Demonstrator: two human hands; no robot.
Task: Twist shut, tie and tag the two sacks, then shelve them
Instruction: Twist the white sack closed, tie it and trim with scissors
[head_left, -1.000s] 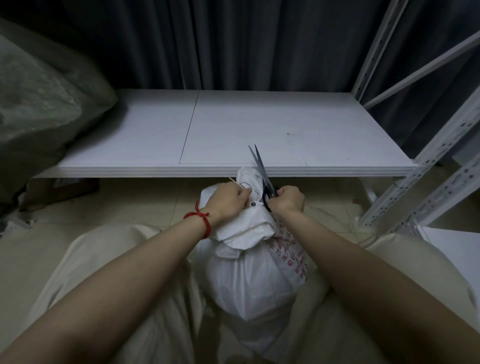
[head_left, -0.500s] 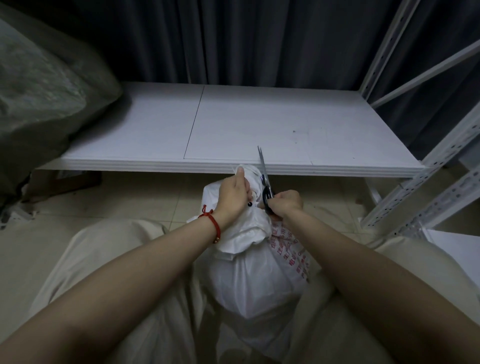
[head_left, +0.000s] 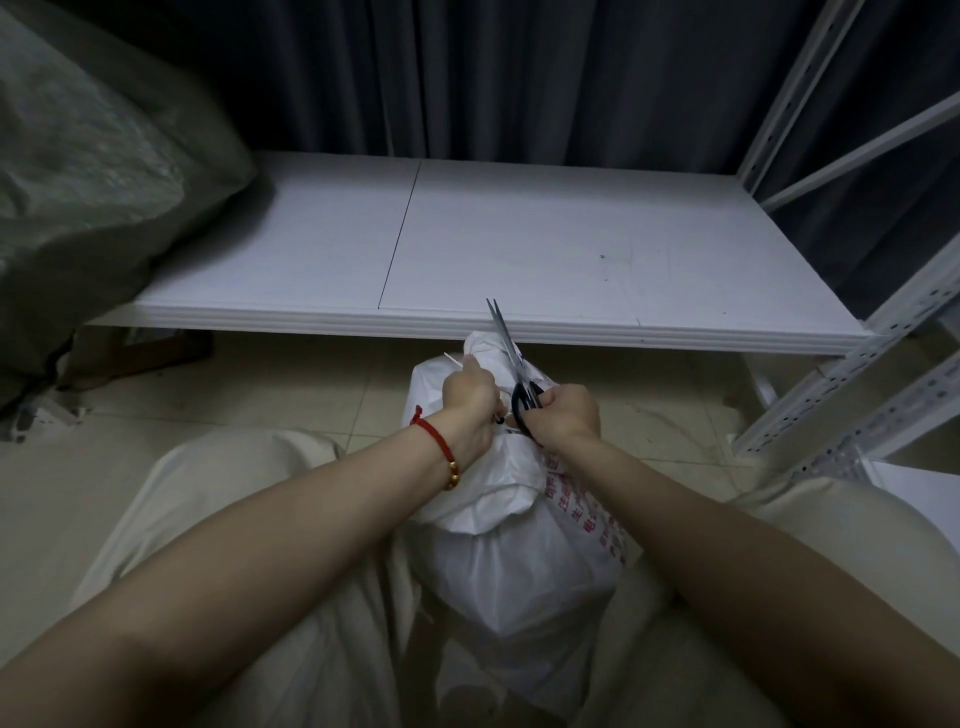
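Head view. White sack: directly beneath both hands; its binding hidden behind my fists, one thin tie end showing just beyond them. Left hand: fingers curled, gripping the sack neck. Right hand: clenched round scissors handles, blades together, pointing away.

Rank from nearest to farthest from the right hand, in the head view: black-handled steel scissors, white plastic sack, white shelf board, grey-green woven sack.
1. Black-handled steel scissors: gripped in the right hand.
2. White plastic sack: directly below it.
3. White shelf board: ahead, beyond that sack.
4. Grey-green woven sack: far left, on the shelf.
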